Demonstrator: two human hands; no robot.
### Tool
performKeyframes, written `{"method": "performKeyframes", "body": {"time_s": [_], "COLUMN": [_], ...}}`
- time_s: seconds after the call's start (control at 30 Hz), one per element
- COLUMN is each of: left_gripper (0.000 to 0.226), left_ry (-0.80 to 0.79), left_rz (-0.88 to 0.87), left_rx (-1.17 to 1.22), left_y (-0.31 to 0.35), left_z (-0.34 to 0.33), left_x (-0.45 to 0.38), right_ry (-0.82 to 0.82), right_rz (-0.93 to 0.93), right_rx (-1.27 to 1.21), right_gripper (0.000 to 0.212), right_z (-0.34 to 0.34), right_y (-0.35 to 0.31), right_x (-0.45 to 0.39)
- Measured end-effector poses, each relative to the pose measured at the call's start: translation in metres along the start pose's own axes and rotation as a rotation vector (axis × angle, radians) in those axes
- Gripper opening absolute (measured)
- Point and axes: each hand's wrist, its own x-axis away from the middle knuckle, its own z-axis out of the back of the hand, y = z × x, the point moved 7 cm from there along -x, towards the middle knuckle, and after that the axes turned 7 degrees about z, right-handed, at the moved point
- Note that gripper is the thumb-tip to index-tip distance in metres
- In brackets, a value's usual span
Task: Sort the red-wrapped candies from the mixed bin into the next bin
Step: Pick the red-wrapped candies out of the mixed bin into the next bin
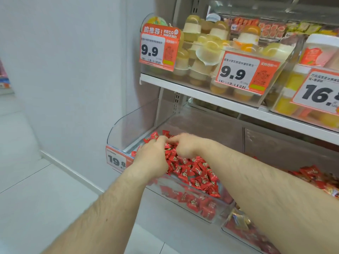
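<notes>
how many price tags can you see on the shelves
4: two 9.9 tags and a cut-off 16 tag on the upper shelf, one 19 tag partly behind the left hand.

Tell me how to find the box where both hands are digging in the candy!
Look under the white shelf holding jelly cups. At its left end sits a clear bin of red-wrapped candies, with the left hand and right hand in it. Only it wears a 19.8 price tag; the next bin mixes other colours.
</notes>
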Motion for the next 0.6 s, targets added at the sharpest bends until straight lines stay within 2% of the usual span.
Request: {"method": "performKeyframes", "body": {"time_s": [0.1,0.2,0.3,0.37,0.43,0.6], "left_gripper": [0.067,0.067,0.064,0.061,0.057,0.056], "left_ry": [0.007,-0.008,-0.007,-0.002,0.014,0.091], "left_rz": [-0.009,-0.013,-0.015,-0.018,-0.067,-0.338], "left_rx": [-0.012,-0.002,0.022,0.075,0.137,0.258], "left_y": [0.001,0.002,0.004,0.01,0.023,0.092], "left_z": [-0.001,-0.002,-0.001,0.0,0.002,0.005], "left_x": [0.001,0.002,0.003,0.005,0.009,0.037], "right_ry": [-0.176,-0.399,-0.453,-0.306,-0.057,0.385], "right_rz": [-0.012,-0.019,-0.02,0.002,-0.012,-0.003], "right_rx": [-0.007,0.107,0.189,0.153,0.085,-0.041], "right_gripper": [0.085,0.081,0.07,0.066,0.065,0.049], "right_z": [-0.023,-0.046,-0.041,-0.022,0.0,0.023], "right_y": [0.003,0.007,0.006,0.004,0.01,0.034], "right_x": [0.0,0.01,0.031,0.045,0.06,0.123]}}
